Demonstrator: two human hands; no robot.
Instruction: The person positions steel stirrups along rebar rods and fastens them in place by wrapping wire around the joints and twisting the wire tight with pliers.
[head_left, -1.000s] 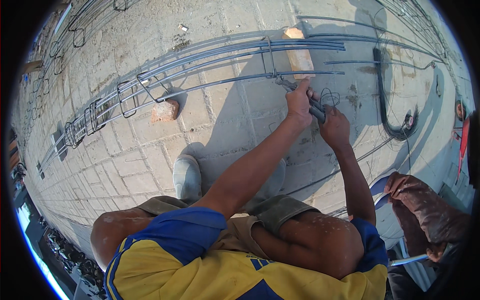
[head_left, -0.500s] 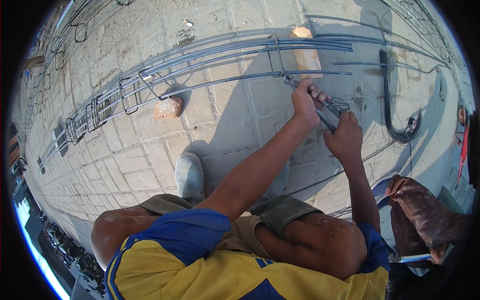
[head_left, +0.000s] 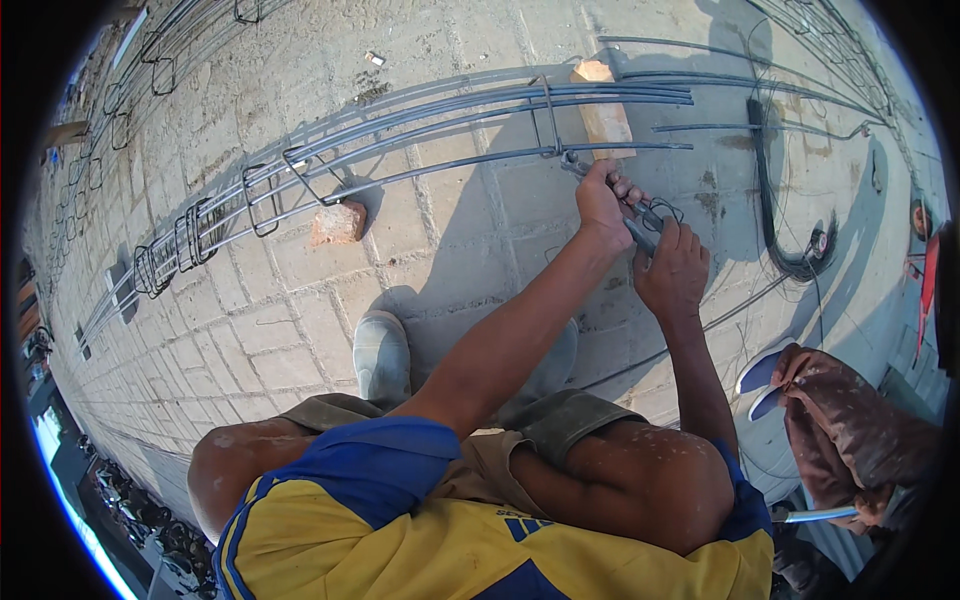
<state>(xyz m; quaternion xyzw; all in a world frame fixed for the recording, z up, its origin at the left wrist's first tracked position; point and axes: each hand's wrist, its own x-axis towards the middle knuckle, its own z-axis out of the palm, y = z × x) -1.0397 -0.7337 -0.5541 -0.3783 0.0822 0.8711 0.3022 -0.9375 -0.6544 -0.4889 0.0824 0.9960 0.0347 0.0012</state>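
Pincers with long dark handles (head_left: 645, 240) slant across from the stirrup to my hands. Their jaws (head_left: 570, 160) are at the lower corner of a bent steel stirrup (head_left: 545, 115), beside the nearest reinforcing bar (head_left: 450, 161). My left hand (head_left: 604, 200) is closed around the pincers just behind the jaws. Lower down, my right hand (head_left: 675, 268) is wrapped round the handle ends. A thin wire loop (head_left: 668, 208) sticks out between my hands. Whether the jaws grip any wire is too small to tell.
A brick (head_left: 606, 120) props the bars' right end; another brick (head_left: 340, 222) sits under them further left. Several stirrups (head_left: 192, 235) cluster at the left. A dark bundle of tie wire (head_left: 770, 200) lies at the right. Another person's leg (head_left: 845, 420) stands at the lower right.
The pincers' handles look closer together, and my right hand has shifted slightly left with the view. The other person's shoe and trouser leg have moved and show more fully.
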